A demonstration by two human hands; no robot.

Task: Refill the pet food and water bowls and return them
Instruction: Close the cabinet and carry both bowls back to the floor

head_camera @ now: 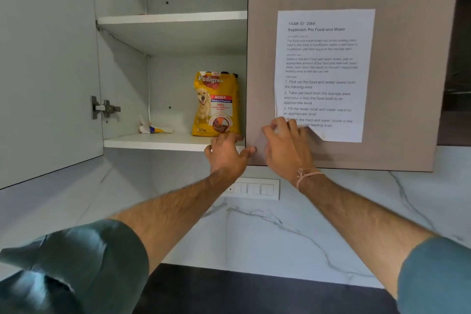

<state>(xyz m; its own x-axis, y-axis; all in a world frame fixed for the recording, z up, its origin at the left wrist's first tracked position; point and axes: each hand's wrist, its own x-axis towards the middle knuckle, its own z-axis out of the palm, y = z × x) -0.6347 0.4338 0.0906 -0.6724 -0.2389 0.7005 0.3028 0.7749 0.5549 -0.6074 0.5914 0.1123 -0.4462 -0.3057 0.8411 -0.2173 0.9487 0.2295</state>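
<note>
**Hands at the cupboard, food bag on the lower shelf**

The yellow pet food bag (pixel 216 104) stands upright at the right end of the lower shelf (pixel 153 141), close to the front edge and just beside the edge of the closed cupboard door (pixel 262 58). The left hand (pixel 225 154) is raised to the shelf's front edge right under the bag. Its fingers (pixel 224 137) are stretched out and spread wide, their tips at the bag's bottom edge, the thumb reaching towards the closed door; they are wrapped round nothing.

The right hand (pixel 285 145) lies against the closed door, over the bottom left corner of a printed sheet (pixel 323 71) stuck there. Its fingers (pixel 279 123) are bent and blurred, and I cannot tell whether they pinch the paper's corner or only rest on it. A thread bracelet (pixel 307 176) circles that wrist.

Near the shelf's left back corner lies a crumpled white wrapper (pixel 153 129). The left door (pixel 48 71) stands open. Below the cupboard, a switch plate (pixel 254 188) sits on the marble wall (pixel 280 232).
</note>
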